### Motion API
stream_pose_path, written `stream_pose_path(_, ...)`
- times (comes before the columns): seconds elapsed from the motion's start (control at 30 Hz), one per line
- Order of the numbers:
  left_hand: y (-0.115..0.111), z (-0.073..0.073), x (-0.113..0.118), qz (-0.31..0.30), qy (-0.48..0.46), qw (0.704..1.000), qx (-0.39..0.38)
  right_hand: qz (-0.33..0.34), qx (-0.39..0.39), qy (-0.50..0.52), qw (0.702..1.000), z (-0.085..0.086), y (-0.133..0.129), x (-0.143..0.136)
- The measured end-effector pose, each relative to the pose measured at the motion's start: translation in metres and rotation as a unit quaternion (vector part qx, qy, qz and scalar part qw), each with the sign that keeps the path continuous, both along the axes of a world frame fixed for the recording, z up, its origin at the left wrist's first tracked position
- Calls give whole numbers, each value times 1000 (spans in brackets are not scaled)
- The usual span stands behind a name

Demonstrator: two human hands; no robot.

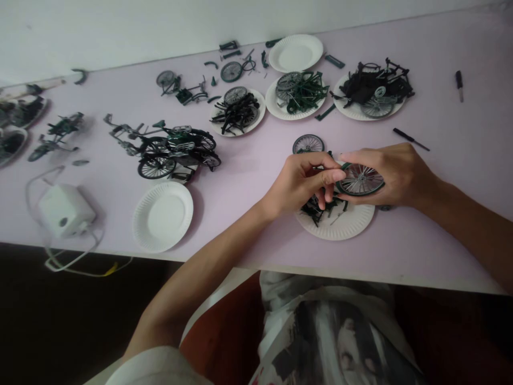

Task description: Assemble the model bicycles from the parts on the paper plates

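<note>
My right hand grips a small spoked wheel between thumb and fingers. At the wheel's left edge, the thumb and index finger of my left hand are pinched together on a dark green part, mostly hidden by the fingers. Both hands are above a white paper plate that holds small dark parts. Another wheel shows just behind my left hand, partly covered by it.
Assembled miniature bicycles stand left of centre, behind a bare paper plate. Plates of parts line the back. A black screwdriver lies beyond my right hand, another farther right. A white power adapter with cables sits left.
</note>
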State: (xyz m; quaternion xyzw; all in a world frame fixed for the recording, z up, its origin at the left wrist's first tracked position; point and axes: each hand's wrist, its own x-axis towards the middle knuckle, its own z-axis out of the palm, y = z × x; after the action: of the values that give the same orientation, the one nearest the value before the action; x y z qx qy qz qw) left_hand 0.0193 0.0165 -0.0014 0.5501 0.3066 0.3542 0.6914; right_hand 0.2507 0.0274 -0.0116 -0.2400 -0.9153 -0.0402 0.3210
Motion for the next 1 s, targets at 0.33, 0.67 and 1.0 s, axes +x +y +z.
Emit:
stream_pose_path(0.33,0,-3,3,46,19,998,37,-43,-26,117,992,-16,10,-3)
stream_pose_path(0.67,4,-7,-3,123,23,986,107,-37,-54,88,994,-10,7,1)
stream_pose_path(1.0,4,-9,-2,128,86,967,205,10,-80,41,996,-3,4,-10)
